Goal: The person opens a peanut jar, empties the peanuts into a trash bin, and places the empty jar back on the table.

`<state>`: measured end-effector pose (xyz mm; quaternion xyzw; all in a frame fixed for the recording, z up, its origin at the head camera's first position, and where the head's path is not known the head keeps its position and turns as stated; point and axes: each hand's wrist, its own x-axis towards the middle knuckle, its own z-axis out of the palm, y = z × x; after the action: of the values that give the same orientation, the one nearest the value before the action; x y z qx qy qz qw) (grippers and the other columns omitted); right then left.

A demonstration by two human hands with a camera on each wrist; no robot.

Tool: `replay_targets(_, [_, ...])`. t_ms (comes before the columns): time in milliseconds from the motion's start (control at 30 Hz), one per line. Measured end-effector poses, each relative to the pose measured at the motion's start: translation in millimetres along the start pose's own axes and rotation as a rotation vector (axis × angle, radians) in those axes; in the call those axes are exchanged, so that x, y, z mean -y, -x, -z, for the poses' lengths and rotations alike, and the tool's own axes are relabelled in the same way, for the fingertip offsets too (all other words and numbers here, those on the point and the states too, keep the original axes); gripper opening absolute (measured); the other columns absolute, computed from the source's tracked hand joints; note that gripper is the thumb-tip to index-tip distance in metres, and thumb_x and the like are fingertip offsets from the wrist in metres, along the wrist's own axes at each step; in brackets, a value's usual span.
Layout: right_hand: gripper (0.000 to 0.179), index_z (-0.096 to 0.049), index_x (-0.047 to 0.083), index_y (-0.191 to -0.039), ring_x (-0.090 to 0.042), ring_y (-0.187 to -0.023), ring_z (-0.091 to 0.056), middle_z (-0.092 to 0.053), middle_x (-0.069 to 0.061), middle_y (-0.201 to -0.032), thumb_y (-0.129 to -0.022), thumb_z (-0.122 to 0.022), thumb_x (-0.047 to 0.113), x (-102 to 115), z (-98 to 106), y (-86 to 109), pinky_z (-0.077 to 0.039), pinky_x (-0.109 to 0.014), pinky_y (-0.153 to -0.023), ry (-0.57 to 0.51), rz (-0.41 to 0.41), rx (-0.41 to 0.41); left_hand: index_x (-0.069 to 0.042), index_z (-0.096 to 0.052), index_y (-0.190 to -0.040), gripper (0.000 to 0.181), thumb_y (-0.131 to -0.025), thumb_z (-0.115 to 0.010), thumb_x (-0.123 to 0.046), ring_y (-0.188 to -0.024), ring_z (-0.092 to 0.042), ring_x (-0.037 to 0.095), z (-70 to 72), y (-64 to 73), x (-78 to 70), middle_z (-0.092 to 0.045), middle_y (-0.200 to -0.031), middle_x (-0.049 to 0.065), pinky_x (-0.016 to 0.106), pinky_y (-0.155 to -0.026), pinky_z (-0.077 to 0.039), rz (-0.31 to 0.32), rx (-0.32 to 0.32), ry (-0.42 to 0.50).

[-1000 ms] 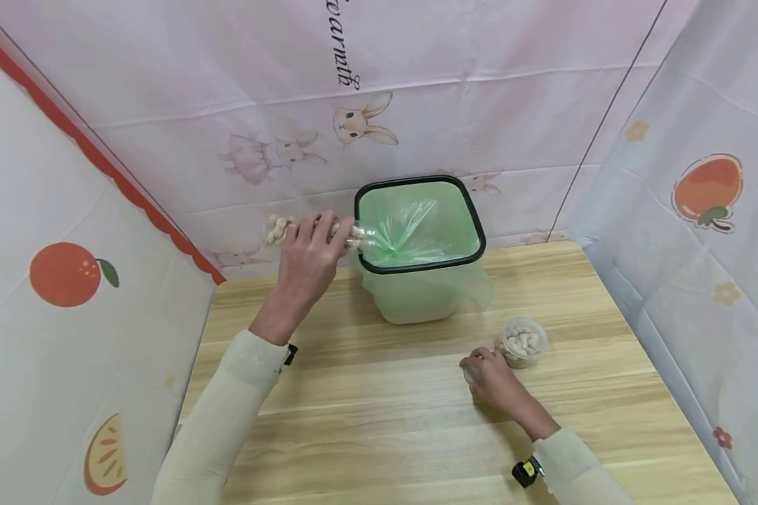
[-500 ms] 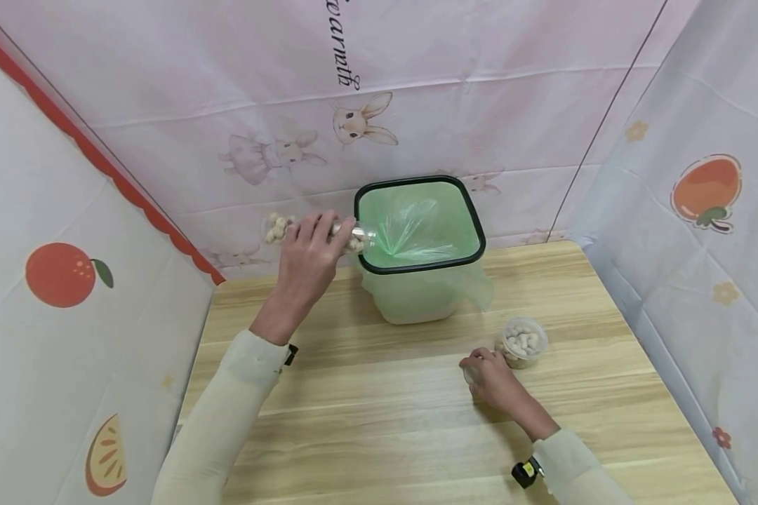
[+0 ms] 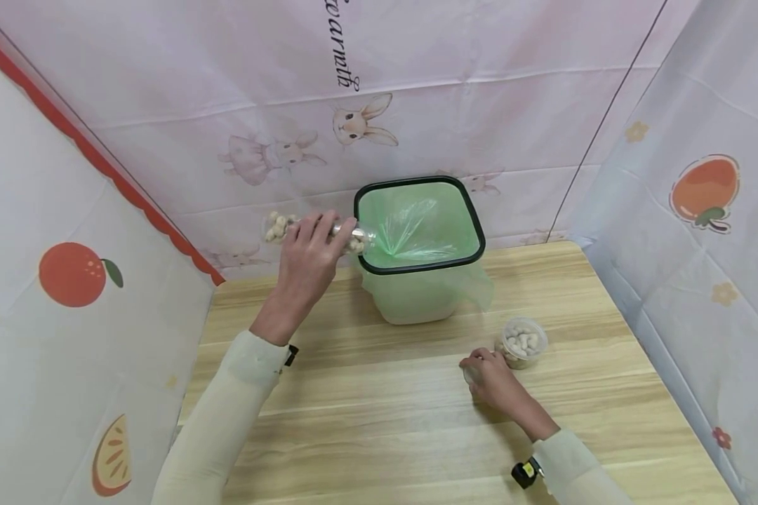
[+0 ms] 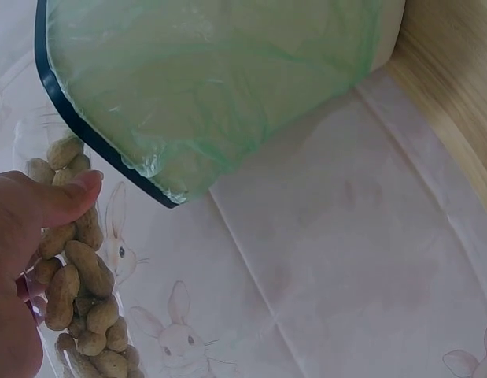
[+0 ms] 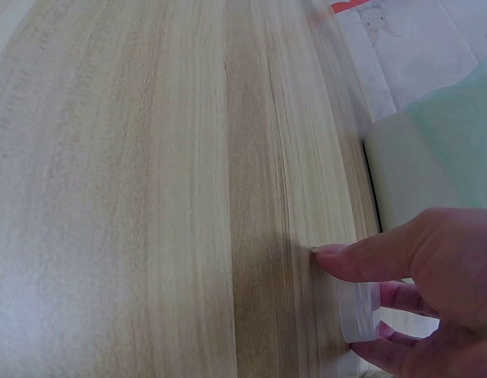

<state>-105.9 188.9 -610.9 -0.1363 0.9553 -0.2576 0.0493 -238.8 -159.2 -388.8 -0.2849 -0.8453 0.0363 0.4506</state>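
Note:
My left hand [image 3: 309,259] grips a clear plastic jar [image 4: 87,276] from above. Peanuts [image 4: 90,268] fill much of it. In the head view the jar lies almost level, its mouth end over the left rim of a bin [image 3: 417,298] lined with a thin green bag [image 3: 429,217]. No falling peanuts are visible. Down on the table, my right hand [image 3: 493,379] holds a translucent round lid [image 5: 357,311] on edge between thumb and fingers. Just beyond that hand stands a second clear tub [image 3: 521,342] of pale, peanut-like pieces, its top facing up.
The bin has a black rim [image 3: 417,268] and stands at the back of the wooden table [image 3: 379,421]. Printed cloth [image 3: 480,126] hangs close behind and along both sides. Some of the bag drapes outside the bin on the right.
The closed end of the jar sits very slightly higher than a second ago. The right hand, lid, bin and second tub have not moved.

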Motion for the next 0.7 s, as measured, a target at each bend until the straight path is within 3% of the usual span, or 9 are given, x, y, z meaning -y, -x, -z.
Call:
replay_targets(400, [0.039, -0.077, 0.01, -0.115, -0.037, -0.107, -0.056, -0.066, -0.016, -0.119, -0.078, -0.086, 0.002, -0.7, -0.3, 0.4, -0.055, -0.05, -0.087, -0.001, -0.005, 0.0, -0.016, -0.069, -0.126, 0.028, -0.103, -0.059, -0.005, -0.113, -0.059, 0.033, 0.4, -2.6, 0.4, -0.067, -0.122, 0.011, 0.045, -0.093, -0.052, -0.013, -0.004, 0.016])
replay_targets(700, [0.039, -0.077, 0.01, -0.114, -0.036, -0.106, -0.056, -0.066, -0.015, -0.119, -0.077, -0.086, 0.001, 0.3, -1.5, 0.3, -0.053, -0.05, -0.087, -0.004, 0.0, -0.005, -0.016, -0.069, -0.125, 0.024, -0.105, -0.058, -0.011, -0.112, -0.06, 0.033, -0.7, -2.0, 0.7, -0.067, -0.12, 0.011, 0.044, -0.092, -0.054, -0.021, -0.025, 0.012])
